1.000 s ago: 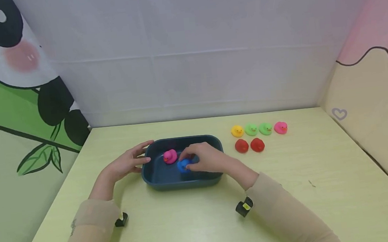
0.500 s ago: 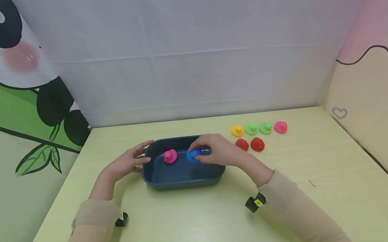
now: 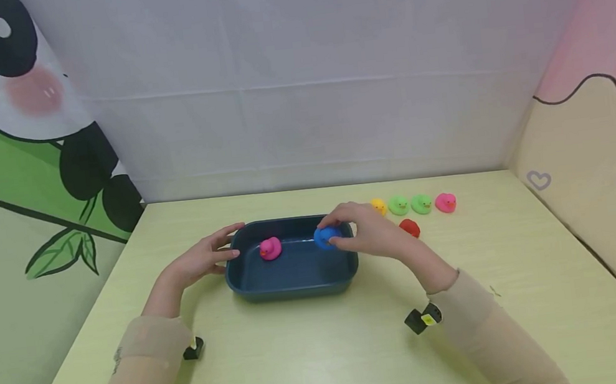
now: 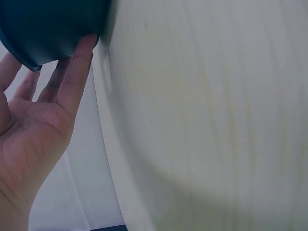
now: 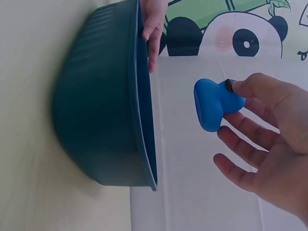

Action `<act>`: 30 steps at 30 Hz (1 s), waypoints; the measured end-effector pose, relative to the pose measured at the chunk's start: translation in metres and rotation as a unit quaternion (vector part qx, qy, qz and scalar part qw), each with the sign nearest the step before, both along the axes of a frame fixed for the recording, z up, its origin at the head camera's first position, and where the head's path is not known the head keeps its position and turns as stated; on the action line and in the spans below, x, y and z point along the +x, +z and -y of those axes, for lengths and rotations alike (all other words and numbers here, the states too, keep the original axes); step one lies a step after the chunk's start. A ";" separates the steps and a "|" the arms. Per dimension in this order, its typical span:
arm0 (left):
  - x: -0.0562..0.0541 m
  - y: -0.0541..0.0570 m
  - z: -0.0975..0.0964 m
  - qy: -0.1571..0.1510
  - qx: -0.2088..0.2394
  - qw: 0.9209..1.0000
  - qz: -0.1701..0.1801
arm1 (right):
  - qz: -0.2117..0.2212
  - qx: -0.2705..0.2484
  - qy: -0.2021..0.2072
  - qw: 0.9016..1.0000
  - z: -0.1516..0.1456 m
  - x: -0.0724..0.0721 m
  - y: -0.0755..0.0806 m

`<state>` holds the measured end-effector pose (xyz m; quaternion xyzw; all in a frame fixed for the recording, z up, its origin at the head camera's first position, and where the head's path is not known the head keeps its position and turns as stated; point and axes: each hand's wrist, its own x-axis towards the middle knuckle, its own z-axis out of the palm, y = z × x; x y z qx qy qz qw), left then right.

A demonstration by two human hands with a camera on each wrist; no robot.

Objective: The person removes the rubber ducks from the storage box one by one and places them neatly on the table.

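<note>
My right hand [image 3: 365,230] pinches a blue rubber duck [image 3: 326,237] between thumb and fingers, over the right end of a dark teal basin [image 3: 296,293]. In the right wrist view the blue duck [image 5: 211,103] hangs above the rim, apart from the basin [image 5: 96,101]. At the basin's left end, my left hand [image 3: 202,259] touches the rim and outer wall with outstretched fingers. The left wrist view shows the left hand [image 4: 43,115] with its fingertips against the basin [image 4: 53,29]. Inside the basin, left of the middle, sits a pink rubber duck [image 3: 271,248].
Right of the basin stands a row of ducks: a yellow one [image 3: 379,206], two green ones [image 3: 399,205] and a pink one [image 3: 446,202]. In front of them a red duck [image 3: 410,227] shows partly behind the right forearm. A white backdrop [image 3: 297,93] closes off the table's far edge.
The right hand has lifted the blue duck from the basin's inside and carried it to the right. It now covers one of the two red ducks. My left hand keeps its place.
</note>
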<state>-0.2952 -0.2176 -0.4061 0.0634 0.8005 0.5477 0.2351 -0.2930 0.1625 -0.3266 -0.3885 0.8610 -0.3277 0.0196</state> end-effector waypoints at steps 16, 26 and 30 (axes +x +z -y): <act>0.000 0.000 -0.001 0.000 -0.004 1.000 -0.005 | -0.010 -0.032 -0.041 0.999 -0.047 -0.003 0.011; -0.002 -0.004 0.001 -0.010 -0.007 1.000 -0.014 | -0.023 -0.044 -0.079 0.996 -0.084 -0.008 0.007; -0.004 -0.005 0.001 -0.011 -0.013 1.000 -0.024 | -0.019 -0.047 -0.102 0.993 -0.098 -0.010 0.003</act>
